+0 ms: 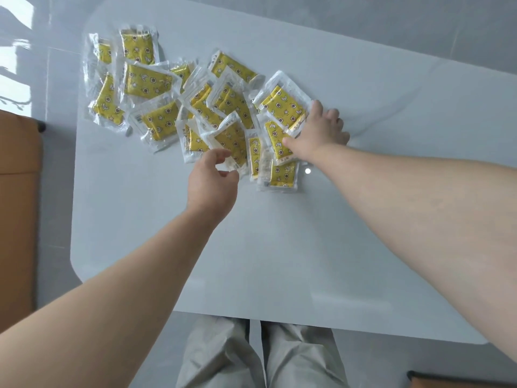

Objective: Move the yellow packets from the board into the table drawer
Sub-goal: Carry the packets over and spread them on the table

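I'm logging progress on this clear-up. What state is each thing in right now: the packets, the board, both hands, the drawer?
yellow packets: on the board, in a loose overlapping pile.
board: lying flat, with the pile on its far half.
left hand: fingers curled at the near edge of one packet; grip unclear.
right hand: fingers spread, resting on the pile's right edge.
drawer: not in view.

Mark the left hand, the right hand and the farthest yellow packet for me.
left hand (211, 182): head view, back of the hand.
right hand (320, 130): head view, back of the hand.
farthest yellow packet (137, 47): head view, its yellow middle.
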`<state>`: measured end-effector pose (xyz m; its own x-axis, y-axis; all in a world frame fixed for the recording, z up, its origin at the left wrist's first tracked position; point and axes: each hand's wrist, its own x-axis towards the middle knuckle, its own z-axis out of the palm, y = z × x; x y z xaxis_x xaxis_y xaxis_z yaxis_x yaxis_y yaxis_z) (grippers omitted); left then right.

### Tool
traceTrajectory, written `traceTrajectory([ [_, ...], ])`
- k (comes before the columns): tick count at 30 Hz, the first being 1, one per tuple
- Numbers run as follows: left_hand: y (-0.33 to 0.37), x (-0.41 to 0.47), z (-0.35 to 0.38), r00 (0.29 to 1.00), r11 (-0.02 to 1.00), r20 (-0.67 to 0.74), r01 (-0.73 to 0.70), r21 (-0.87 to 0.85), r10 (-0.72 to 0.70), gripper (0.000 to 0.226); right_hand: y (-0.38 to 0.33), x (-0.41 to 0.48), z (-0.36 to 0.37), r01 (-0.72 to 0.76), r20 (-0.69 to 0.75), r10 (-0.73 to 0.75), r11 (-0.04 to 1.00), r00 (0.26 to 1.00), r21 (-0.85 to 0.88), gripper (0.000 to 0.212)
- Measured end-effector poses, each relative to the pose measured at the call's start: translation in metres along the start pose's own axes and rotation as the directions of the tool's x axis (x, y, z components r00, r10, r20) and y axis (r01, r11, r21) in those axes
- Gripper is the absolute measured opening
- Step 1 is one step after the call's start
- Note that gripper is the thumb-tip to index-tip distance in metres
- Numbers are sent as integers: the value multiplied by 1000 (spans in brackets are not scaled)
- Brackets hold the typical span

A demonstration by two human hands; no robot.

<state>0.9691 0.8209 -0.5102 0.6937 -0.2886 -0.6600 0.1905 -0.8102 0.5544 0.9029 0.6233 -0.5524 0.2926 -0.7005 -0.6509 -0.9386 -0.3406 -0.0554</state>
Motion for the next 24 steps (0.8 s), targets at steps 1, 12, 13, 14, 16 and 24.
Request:
traceTrajectory([
  [1, 2, -5, -2, 1000, 1000, 4, 0, 8, 0, 40, 3, -8, -3, -1, 12, 1, 1000, 1000, 16, 89],
  [12, 63, -103, -47, 960, 972, 271, 2, 234, -67, 25, 56, -187, -46, -242, 214, 124, 649, 969, 722, 17],
  [13, 67, -113, -50, 956, 968, 291, -28, 250, -47, 24, 61, -205, -47, -317, 283, 148, 549, 948, 773, 19],
  [14, 69, -123, -52, 949, 963, 313, -60, 262, -26, 22, 68, -224, -49, -379, 342, 164, 456, 925, 806, 21],
  [16, 71, -141, -52, 932, 949, 361, -118, 292, 5, 17, 87, -260, -44, -452, 407, 204, 286, 890, 845, 23],
  [24, 72, -232, -15, 754, 830, 652, -412, 375, 80, 11, 155, -411, 20, -442, 537, 414, -308, 735, 843, 24],
])
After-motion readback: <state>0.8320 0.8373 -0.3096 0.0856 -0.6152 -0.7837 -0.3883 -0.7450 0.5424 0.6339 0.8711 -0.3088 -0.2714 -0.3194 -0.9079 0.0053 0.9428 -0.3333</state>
